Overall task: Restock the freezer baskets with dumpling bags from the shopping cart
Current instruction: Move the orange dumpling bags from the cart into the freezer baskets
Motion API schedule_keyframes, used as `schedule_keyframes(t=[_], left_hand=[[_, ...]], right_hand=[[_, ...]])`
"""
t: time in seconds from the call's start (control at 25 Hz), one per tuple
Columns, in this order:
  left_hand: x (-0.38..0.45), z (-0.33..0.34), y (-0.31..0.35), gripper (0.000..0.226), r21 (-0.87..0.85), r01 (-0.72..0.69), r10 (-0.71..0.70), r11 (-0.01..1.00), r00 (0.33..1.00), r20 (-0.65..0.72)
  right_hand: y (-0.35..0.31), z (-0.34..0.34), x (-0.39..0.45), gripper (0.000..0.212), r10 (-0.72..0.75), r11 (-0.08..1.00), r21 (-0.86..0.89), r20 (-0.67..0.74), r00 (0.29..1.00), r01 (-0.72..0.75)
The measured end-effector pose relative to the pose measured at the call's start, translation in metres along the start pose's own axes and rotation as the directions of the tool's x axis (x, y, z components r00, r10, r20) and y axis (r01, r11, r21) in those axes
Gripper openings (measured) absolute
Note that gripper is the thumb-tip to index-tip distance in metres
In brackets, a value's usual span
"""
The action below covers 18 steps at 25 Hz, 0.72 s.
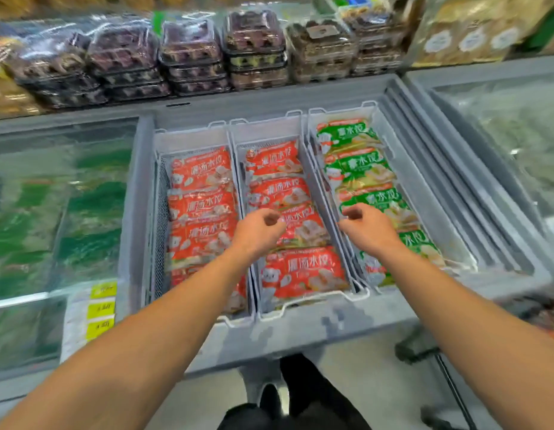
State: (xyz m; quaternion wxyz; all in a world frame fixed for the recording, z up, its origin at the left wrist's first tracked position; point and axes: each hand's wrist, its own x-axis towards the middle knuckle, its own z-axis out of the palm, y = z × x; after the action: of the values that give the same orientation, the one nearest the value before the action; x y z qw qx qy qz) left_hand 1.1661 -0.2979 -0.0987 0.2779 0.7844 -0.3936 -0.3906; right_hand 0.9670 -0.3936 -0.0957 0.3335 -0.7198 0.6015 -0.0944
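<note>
Both arms reaching over the open chest freezer (300,333). Left hand (257,232) and right hand (367,228) loosely curled, holding nothing, above the wire divider between middle basket (303,308) of red dumpling bags (300,271) and right basket's green dumpling bags (353,172). Stacked pastry trays (192,57) behind.

Three baskets side by side in the open freezer (300,97): left basket (159,212), middle basket (303,308), right basket (375,119), each holding a row of dumpling bags (303,271). Stacked trays (192,57) sit behind.
</note>
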Motion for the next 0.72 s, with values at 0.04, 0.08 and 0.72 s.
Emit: schedule_keyframes(t=[0.04, 0.08, 0.72], left_hand=[[-0.015, 0.009, -0.002, 0.038, 0.0, -0.016, 0.016, 1.0, 1.0, 0.014], [-0.032, 0.019, -0.003, 0.037, 0.005, -0.037, 0.037, 0.999, 0.999, 0.028], [-0.191, 0.293, 0.102, 0.035, 0.166, -0.313, 0.23, 0.935, 0.893, 0.387]], right_hand=[[0.014, -0.001, -0.021, 0.036, 0.021, 1.0, 0.019, -0.02, 1.0, -0.02], [0.03, -0.004, -0.043, 0.034, 0.05, 0.998, 0.04, -0.049, 0.998, -0.048], [0.321, -0.12, -0.279, 0.029, 0.484, 0.858, 0.292, -0.183, 0.856, -0.422]])
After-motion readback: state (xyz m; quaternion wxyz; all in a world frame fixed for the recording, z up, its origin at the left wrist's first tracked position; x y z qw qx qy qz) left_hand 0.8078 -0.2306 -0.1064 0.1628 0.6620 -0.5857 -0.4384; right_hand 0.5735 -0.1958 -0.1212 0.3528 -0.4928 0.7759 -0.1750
